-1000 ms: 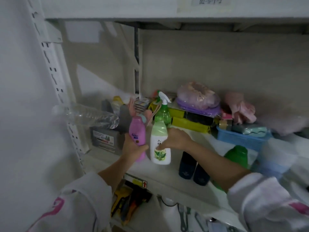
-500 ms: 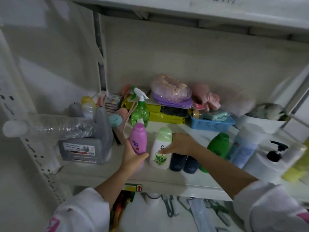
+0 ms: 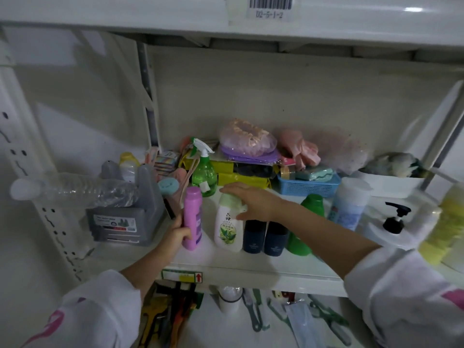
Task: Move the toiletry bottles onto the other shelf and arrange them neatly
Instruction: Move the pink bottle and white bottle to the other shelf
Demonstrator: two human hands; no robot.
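Note:
A pink bottle [image 3: 192,217] stands near the front of the white shelf [image 3: 251,270], and my left hand [image 3: 175,236] is wrapped around its lower left side. Just to its right stands a white bottle with a pale green cap [image 3: 228,226]. My right hand [image 3: 253,200] lies over that cap with the fingers stretched out, thumb beside the neck. To the right, a row runs along the shelf: two dark blue bottles [image 3: 263,238], a green bottle [image 3: 305,222], a pale blue bottle [image 3: 349,204], a white pump bottle [image 3: 396,222] and a blurred yellow bottle [image 3: 447,229].
A grey box [image 3: 125,219] with a clear plastic bottle [image 3: 75,189] lying on it fills the shelf's left end. Behind the row are a green spray bottle [image 3: 204,172], yellow packs, a blue basket [image 3: 308,188] and bagged items. Tools lie on the shelf below [image 3: 253,312].
The view has swung right and closer. The pink and white bottles came down onto the shelf, side by side. My right hand has loosened from the white bottle's body and now lies over its cap.

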